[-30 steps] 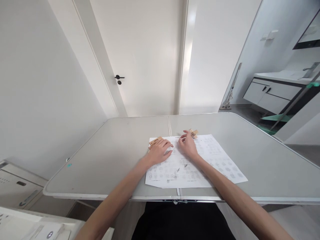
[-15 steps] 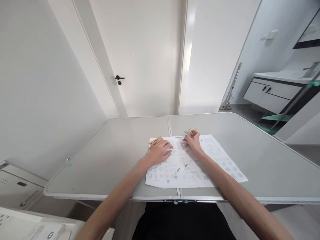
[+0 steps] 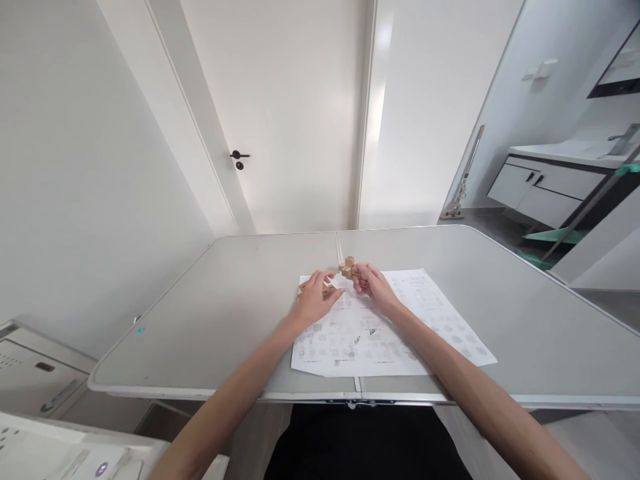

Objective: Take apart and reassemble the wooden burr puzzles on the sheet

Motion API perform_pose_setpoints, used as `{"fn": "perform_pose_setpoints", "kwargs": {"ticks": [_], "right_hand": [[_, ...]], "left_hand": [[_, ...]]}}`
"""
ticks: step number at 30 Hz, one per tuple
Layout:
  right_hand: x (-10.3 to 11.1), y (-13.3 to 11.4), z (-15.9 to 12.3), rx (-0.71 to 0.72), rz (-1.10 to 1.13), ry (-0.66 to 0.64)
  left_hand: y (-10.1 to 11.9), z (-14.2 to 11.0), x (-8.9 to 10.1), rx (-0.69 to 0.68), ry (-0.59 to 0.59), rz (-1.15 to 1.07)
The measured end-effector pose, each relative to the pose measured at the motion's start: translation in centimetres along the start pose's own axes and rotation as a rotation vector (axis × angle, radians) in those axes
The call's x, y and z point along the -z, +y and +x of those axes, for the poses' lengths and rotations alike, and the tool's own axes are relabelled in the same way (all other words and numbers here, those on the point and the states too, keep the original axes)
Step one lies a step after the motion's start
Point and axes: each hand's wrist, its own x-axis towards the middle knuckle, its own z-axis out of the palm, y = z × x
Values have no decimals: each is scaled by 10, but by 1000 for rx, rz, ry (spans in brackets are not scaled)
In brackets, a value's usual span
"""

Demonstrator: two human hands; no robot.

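Observation:
My right hand (image 3: 374, 285) is closed on a cluster of small light-brown wooden blocks (image 3: 349, 269), held above the far edge of a printed sheet. The blocks stick out to the left past the fingertips. My left hand (image 3: 314, 299) is at the sheet's left side, over a flat wooden piece (image 3: 327, 291). Its thumb and fingers are apart, and part of the wood shows between them; the hand covers the remainder. The white sheet (image 3: 385, 370) lies beneath both hands, marked with rows of faint grey prints and a few darker marks.
The sheet lies across the centre seam of a grey folding table (image 3: 200, 320) with a pale metal rim. Beyond it stands a white door (image 3: 295, 120). White equipment (image 3: 50, 447) is at lower left, and a sink cabinet (image 3: 547, 187) at far right.
My right hand has moved left with the wooden blocks, close to my left hand. The left hand has lifted and spread its thumb from its fingers, showing wood between them.

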Motion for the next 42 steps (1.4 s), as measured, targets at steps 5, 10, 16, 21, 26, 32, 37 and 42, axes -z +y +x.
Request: {"fn": "perform_pose_setpoints", "kwargs": {"ticks": [5, 10, 16, 21, 26, 32, 37, 42], "right_hand": [[-6, -2, -8, -62, 61, -323], [-6, 0, -9, -71, 62, -383], [-4, -1, -9, -103, -33, -410], [4, -2, -9, -147, -108, -598], [12, 2, -7, -118, -212, -607], [10, -2, -8, -26, -329, -529], [5, -4, -10, 31, -391, -461], [2, -2, -11, 108, -464, -370]], "left_hand": [[-3, 2, 1, 126, -81, -305], [3, 4, 4, 150, -157, -428], [9, 4, 7, 152, -88, -535], [6, 5, 12, 149, -155, -587], [6, 5, 15, 140, -234, -643], [10, 4, 16, 159, -201, -581], [8, 4, 15, 178, -156, -554], [10, 4, 16, 158, -112, -541]]}}
